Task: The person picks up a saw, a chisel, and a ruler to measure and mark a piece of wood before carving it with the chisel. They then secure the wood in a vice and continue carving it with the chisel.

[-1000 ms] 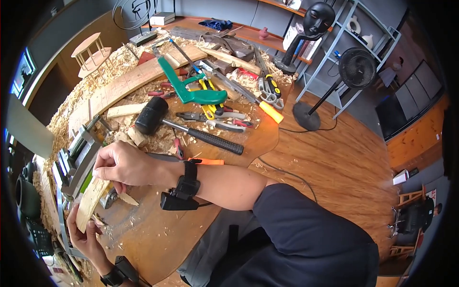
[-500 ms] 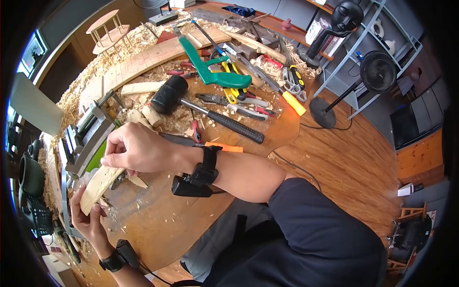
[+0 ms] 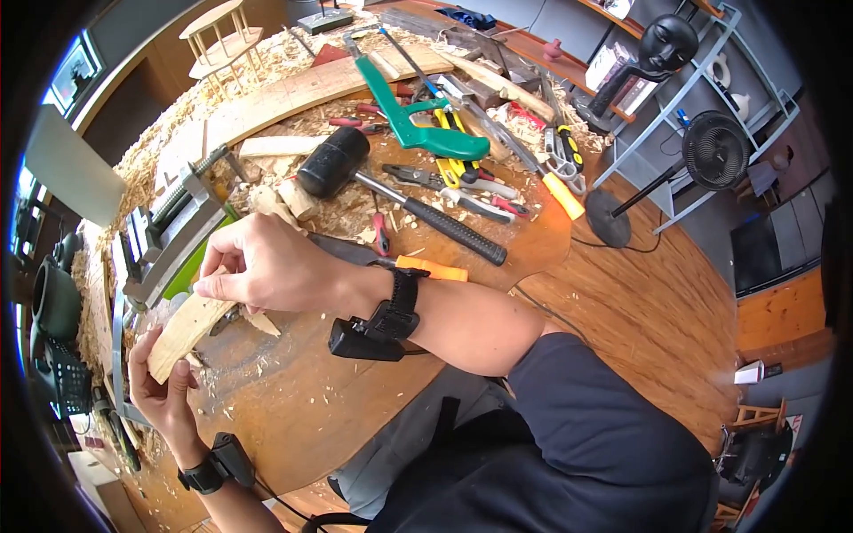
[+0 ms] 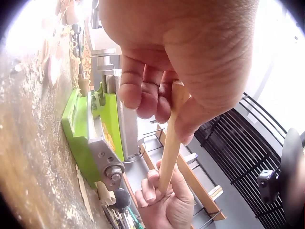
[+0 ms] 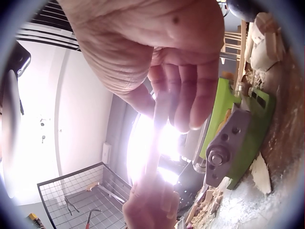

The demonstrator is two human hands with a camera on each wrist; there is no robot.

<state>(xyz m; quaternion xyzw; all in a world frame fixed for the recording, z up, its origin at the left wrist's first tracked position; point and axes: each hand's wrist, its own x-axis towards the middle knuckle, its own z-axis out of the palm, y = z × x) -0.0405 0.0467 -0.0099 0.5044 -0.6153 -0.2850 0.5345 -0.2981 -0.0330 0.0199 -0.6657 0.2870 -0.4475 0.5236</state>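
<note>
A pale, flat strip of wood [image 3: 188, 338], slightly curved along its length, is held at both ends. My left hand [image 3: 163, 391] pinches its lower end between thumb and fingers. At the upper end, my right hand [image 3: 262, 266] grips it with curled fingers. The left wrist view has the strip [image 4: 170, 143] running from the thumb down to the other hand; glare washes out much of it in the right wrist view. Just beyond the hands stands a green and grey bench vise [image 3: 178, 240]. A thin wood offcut [image 3: 258, 320] lies below the right hand.
A black rubber mallet [image 3: 333, 163], a green-handled saw [image 3: 426, 138] and several pliers [image 3: 471, 191] lie among shavings. Behind them is a long board [image 3: 293, 98] with a small wooden stand [image 3: 224, 49]. An orange handle [image 3: 431, 269] lies beside the right forearm.
The head view has swung, so the bench things sit farther right and higher. Both hands keep hold of the wood strip, which now lies at a slightly flatter slant.
</note>
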